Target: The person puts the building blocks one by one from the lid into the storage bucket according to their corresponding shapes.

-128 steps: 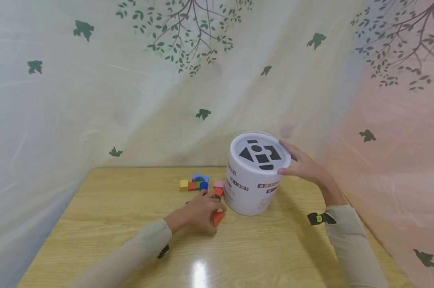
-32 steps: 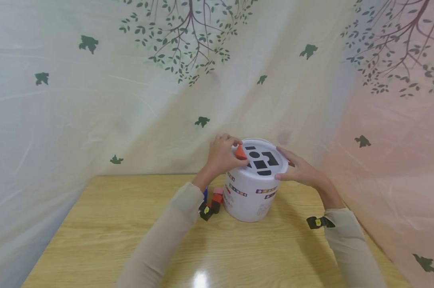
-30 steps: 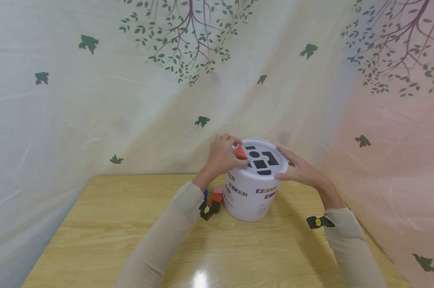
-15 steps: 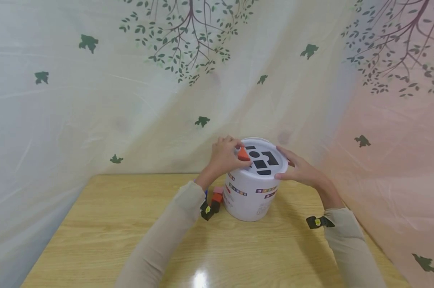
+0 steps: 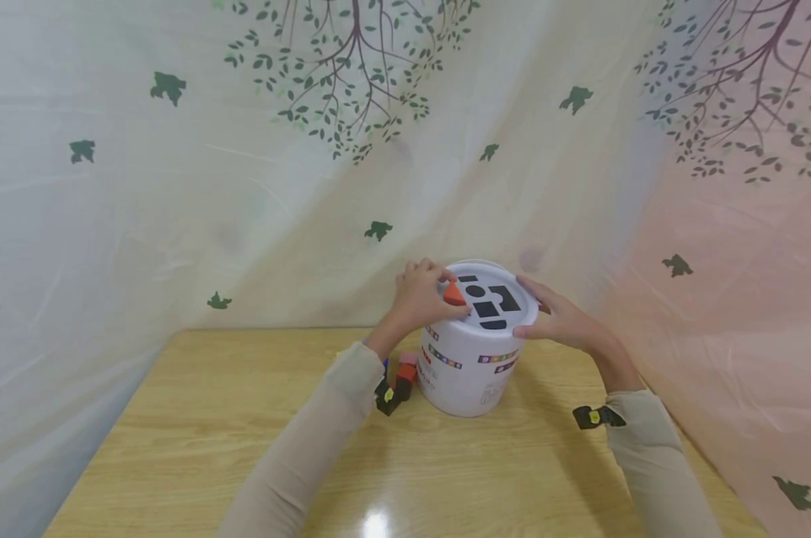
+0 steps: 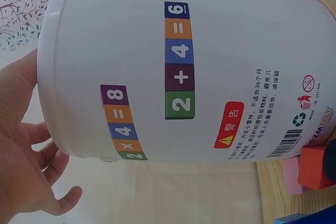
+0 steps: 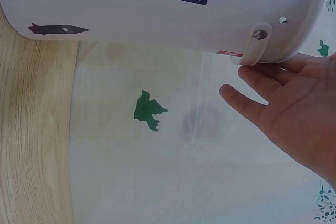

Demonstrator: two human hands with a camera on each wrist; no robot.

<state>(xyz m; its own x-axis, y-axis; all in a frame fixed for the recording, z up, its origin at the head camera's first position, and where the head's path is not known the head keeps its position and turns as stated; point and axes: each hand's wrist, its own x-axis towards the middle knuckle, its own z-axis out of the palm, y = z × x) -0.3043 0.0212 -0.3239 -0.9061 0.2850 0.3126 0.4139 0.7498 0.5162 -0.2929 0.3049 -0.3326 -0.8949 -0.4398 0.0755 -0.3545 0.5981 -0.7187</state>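
In the head view, my left hand (image 5: pixel 420 299) pinches an orange-red triangular block (image 5: pixel 453 294) at the left part of the lid, over the triangular hole, which is mostly hidden. The white bucket (image 5: pixel 464 377) stands upright on the table, its lid (image 5: pixel 513 320) cut with several dark shaped holes. My right hand (image 5: pixel 558 323) holds the bucket's rim from the right, thumb in front and fingers behind. In the left wrist view, my left hand (image 6: pixel 21 166) reaches over the rim and the block is out of sight. A handle fixing (image 7: pixel 257 43) shows beside my right hand (image 7: pixel 302 106).
Left of the bucket lie a pink block (image 5: pixel 408 359), a red block (image 5: pixel 405 371) and a blue piece (image 6: pixel 310 217), partly hidden by the left wrist camera (image 5: pixel 385 396). The wooden table (image 5: pixel 210 433) meets a printed cloth (image 5: pixel 278 246) at the back.
My left hand has picked the orange-red triangular block off the table and carried it to the lid. Over the last second it shifted slightly right and down. My right hand stays on the rim.
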